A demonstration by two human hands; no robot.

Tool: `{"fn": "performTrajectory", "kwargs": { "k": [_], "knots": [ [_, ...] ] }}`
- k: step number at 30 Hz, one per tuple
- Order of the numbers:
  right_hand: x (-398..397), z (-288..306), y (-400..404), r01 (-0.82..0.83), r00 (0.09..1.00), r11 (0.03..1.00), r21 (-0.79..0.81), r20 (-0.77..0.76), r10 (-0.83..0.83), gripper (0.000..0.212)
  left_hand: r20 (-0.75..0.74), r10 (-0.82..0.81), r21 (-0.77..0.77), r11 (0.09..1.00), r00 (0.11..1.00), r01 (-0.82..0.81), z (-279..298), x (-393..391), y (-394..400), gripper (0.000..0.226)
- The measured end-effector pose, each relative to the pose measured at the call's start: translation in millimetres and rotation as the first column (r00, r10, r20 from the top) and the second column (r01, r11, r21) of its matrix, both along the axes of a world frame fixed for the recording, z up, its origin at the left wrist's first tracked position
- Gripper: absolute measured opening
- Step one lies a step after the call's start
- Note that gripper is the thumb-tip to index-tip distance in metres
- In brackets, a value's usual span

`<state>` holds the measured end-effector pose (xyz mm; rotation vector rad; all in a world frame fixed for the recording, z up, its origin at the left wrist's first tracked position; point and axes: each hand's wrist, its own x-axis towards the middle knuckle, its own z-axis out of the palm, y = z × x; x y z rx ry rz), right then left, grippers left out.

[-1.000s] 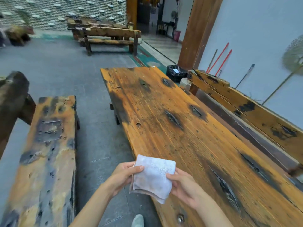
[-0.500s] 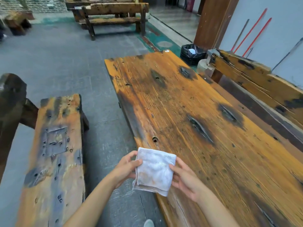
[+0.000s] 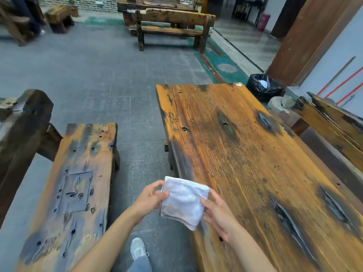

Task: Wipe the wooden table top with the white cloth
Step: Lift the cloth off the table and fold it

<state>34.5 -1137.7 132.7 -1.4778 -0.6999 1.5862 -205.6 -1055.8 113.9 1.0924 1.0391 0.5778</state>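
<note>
Both hands hold folded white cloth [image 3: 183, 201] up at near left edge of wooden table top [image 3: 245, 154]. Left hand [image 3: 149, 199] pinches its left edge, right hand [image 3: 218, 214] grips right edge; bench [image 3: 78, 183] left.

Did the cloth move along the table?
Cannot tell. The cloth, held by both hands, hangs at the table's left edge as before; the camera moved.

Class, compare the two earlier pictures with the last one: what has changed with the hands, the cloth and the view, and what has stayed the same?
The view tilted, showing the wooden table end-on. The left hand and right hand still hold the folded white cloth by its sides, off the table's near left edge. No wiping yet.
</note>
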Motion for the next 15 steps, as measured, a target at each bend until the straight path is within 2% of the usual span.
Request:
{"fn": "performTrajectory", "kwargs": {
  "k": [5,15],
  "knots": [
    [-35,8,125,0.021,0.999,1.0,0.021,0.04,-0.021,0.034,0.045,0.001,-0.006,1.0,0.999,-0.001,7,-34,121,0.021],
    [-64,17,295,0.056,0.996,0.998,0.032,0.074,-0.058,0.033,0.057,0.029,-0.008,1.0,0.998,-0.029,24,-59,297,0.023]
  ]
}}
